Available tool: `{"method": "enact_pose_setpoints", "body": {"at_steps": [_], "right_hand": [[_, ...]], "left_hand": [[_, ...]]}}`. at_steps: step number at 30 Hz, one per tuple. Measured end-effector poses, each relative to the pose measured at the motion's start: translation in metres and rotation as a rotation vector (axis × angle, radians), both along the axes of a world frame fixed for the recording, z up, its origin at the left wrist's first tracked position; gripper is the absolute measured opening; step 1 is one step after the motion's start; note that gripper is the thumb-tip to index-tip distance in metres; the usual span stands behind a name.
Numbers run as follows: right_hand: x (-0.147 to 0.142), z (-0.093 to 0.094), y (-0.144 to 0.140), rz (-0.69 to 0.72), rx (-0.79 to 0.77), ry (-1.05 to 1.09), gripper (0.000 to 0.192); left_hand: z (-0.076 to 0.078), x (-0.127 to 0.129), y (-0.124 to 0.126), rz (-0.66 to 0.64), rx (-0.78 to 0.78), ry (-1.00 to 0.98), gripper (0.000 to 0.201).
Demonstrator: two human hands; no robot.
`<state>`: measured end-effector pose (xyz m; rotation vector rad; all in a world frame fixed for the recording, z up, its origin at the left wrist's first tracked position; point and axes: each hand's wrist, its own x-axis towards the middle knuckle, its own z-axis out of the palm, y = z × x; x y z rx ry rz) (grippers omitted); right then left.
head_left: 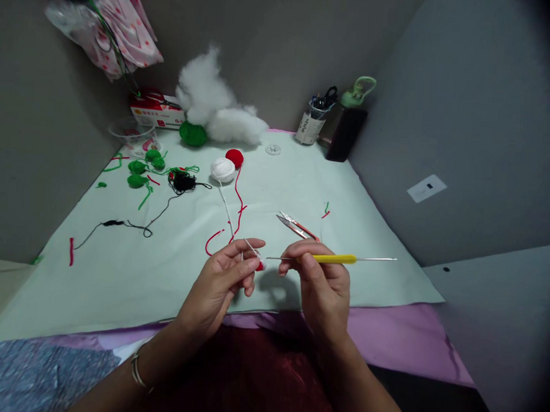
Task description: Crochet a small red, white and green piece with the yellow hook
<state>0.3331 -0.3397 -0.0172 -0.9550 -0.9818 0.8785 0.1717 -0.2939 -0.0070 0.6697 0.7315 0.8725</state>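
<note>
Left hand [230,273] curled shut, pinching a tiny red and white crochet piece [260,265] at the fingertips, with thin white yarn [227,210] looped over one finger. Right hand [320,279] closed around a thin metal crochet hook with a yellow handle [334,258], just beside the left hand. Hook lying flat, long way running left to right, tip pointing left at the tiny piece, bare metal tail sticking out to the right. Both hands up over the near edge of a pale green paper sheet [368,233] on the table.

Just behind the right hand, small silver and red thread snips [296,226] lying on the sheet, blades pointing to the far left. Farther back, a round white yarn ball [223,169] touching a round red yarn ball [234,158], with a red strand [240,199] trailing toward the hands. To the left, small green knitted bits [141,168], a black yarn tangle [183,182], and short red scraps. At the back, a fluffy white stuffing pile [215,108], a green yarn ball [192,134], a clear plastic bowl [133,132], a jar of pens [311,123] and a dark bottle with a green lid [347,127].

Tiny piece mostly hidden by fingers, shape hard to tell. Hook tip too small to see. Wrists cut off by the bottom edge.
</note>
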Motion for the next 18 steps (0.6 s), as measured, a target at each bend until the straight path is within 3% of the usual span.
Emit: {"method": "enact_pose_setpoints", "body": {"at_steps": [18], "right_hand": [[-0.0009, -0.0036, 0.0005, 0.046, 0.016, -0.047, 0.018]], "left_hand": [[-0.0042, -0.0003, -0.0010, -0.014, 0.023, -0.003, 0.028]]}}
